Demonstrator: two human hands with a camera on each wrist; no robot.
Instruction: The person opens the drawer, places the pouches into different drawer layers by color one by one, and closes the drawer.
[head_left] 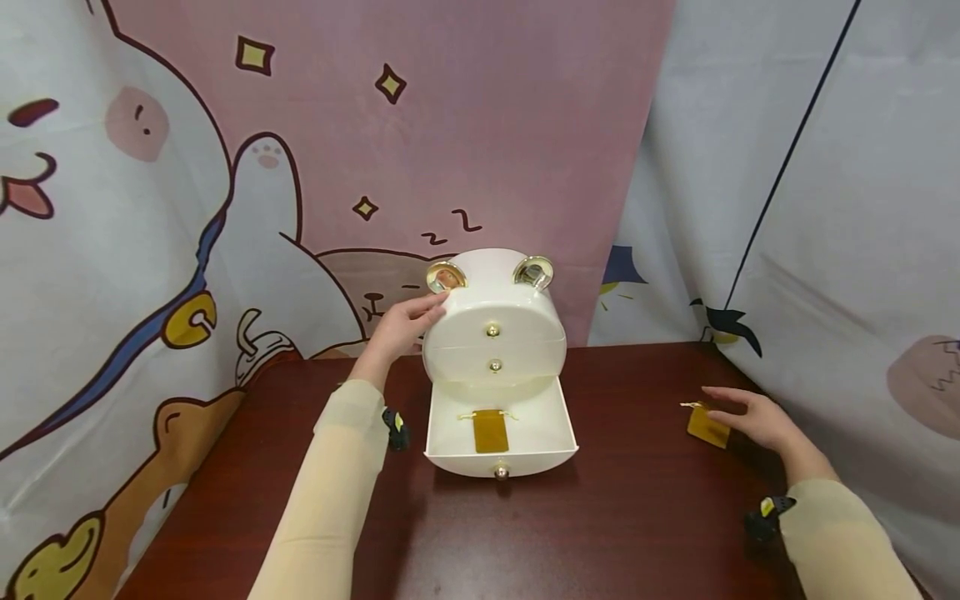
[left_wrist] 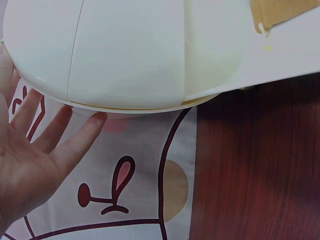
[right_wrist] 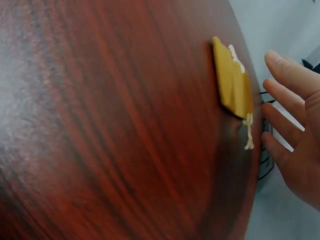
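A white bear-eared drawer box (head_left: 498,283) stands at the table's centre with its bottom drawer (head_left: 453,433) pulled out. One mustard-yellow drawstring pouch (head_left: 491,432) lies in that drawer. My left hand (head_left: 408,323) touches the box's upper left side by the gold-rimmed ear; in the left wrist view its fingers (left_wrist: 75,145) are spread along the box's edge. Over at the right, my right hand (head_left: 761,421) hovers with spread fingers above a second yellow pouch (head_left: 705,427) on the table. The right wrist view shows this pouch (right_wrist: 232,85) with its pale cord, apart from the hand.
The dark red wooden table (head_left: 622,517) carries the box and the second pouch. Behind it hangs a cartoon-printed cloth (head_left: 510,125), which continues along both sides. The upper two drawers, with gold knobs (head_left: 492,331), are closed.
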